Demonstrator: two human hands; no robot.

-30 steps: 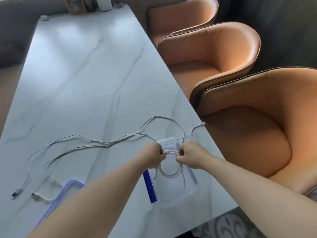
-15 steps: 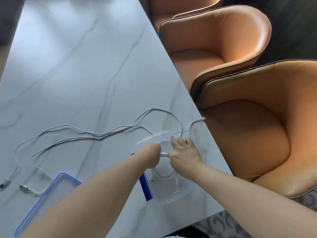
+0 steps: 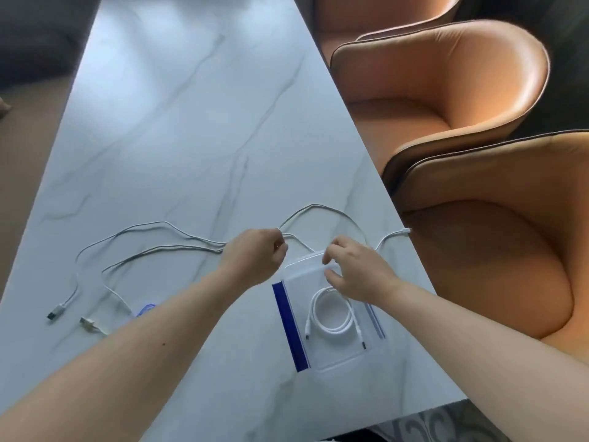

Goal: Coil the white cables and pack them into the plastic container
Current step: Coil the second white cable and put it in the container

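The coiled cable (image 3: 331,314), held between both hands a second ago, now lies released inside the clear plastic container (image 3: 334,355) near the table's (image 3: 178,122) right edge. The left hand (image 3: 255,258) has moved off to pinch a loose cable (image 3: 153,226). The right hand (image 3: 353,269) hovers over the container's far rim, fingers spread and empty.
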